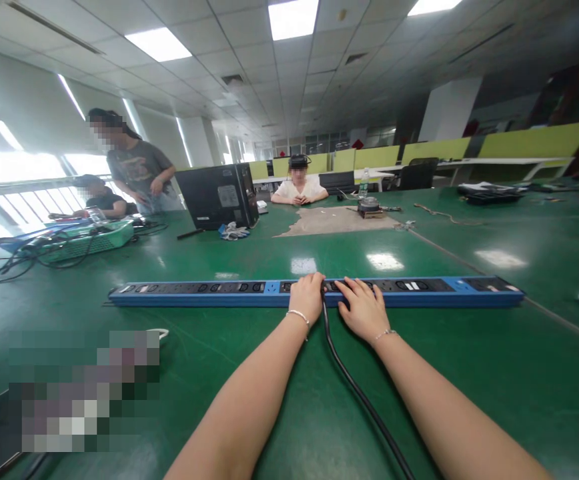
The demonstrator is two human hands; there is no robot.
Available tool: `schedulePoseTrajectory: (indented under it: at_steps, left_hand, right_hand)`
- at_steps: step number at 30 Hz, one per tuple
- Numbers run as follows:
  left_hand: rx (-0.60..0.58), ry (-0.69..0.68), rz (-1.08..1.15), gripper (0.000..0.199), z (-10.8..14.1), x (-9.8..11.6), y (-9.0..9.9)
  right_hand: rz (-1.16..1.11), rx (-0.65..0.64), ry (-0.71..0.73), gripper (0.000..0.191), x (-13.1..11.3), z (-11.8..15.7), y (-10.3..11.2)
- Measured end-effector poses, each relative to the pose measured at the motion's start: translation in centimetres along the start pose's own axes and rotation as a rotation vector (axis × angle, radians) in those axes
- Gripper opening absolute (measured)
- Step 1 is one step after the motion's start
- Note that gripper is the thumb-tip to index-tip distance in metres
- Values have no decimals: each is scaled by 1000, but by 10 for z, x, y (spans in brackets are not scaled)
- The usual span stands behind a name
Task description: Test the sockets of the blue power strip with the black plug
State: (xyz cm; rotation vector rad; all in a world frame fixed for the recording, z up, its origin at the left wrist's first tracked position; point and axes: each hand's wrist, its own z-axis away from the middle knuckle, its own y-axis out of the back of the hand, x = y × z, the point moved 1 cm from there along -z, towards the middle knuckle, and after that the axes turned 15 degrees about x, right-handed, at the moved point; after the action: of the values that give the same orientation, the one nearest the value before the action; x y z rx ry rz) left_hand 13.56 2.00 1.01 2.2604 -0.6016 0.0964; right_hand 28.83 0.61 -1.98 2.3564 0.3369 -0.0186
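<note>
A long blue power strip (209,301) with black sockets lies crosswise on the green table. My left hand (308,297) is closed at the middle of the strip, its fingers round the end of a black power cable (342,360). The plug itself is mostly hidden by those fingers, and I cannot tell how deep it sits in the socket. From there the cable runs down between my forearms toward me. Just to the right, my right hand (365,308) lies flat on the strip with its fingers spread.
A black computer case (219,195) stands at the back left, gloves (233,231) beside it. Farther left is a green basket (84,241) with cables. Across the table sits a person (299,187); another person (137,160) stands at the left. A blurred-out object (89,393) lies front left.
</note>
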Motion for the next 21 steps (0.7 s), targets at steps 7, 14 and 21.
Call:
schedulePoseTrajectory:
  at_steps: [7, 14, 21]
  left_hand:
    - [234, 111, 278, 26, -10, 6, 0]
    - [282, 87, 387, 27, -34, -12, 38]
    - [210, 342, 190, 23, -40, -99, 76]
  right_hand:
    - [10, 27, 4, 46, 2, 1, -7]
    - [23, 35, -10, 45, 2, 1, -9]
    - [-1, 8, -48, 47, 0, -1, -6]
